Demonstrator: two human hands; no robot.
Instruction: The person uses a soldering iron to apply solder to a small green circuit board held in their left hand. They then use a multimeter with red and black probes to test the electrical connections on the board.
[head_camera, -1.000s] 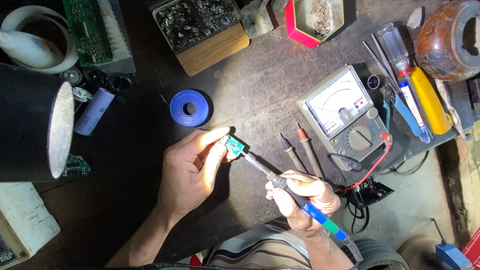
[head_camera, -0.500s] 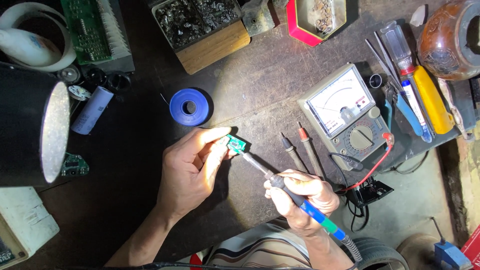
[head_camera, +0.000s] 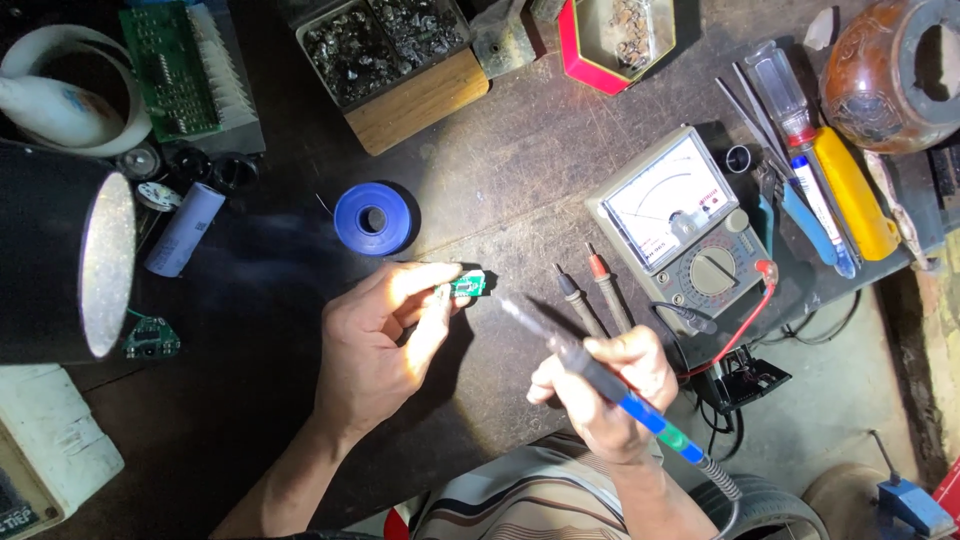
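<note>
Two hands work over the dark bench: the left hand (head_camera: 375, 345) pinches one small green circuit board (head_camera: 466, 285) between thumb and fingertips near the bench's middle; the right hand (head_camera: 605, 385) is closed around one blue-handled soldering iron (head_camera: 600, 380), its tip just right of the board, not touching; one blue solder spool (head_camera: 372, 218) lies just beyond; two probes (head_camera: 595, 295) lie beside one analogue meter (head_camera: 685, 225) to the right; the board's parts are too small to make out; bare bench lies near the left wrist.
</note>
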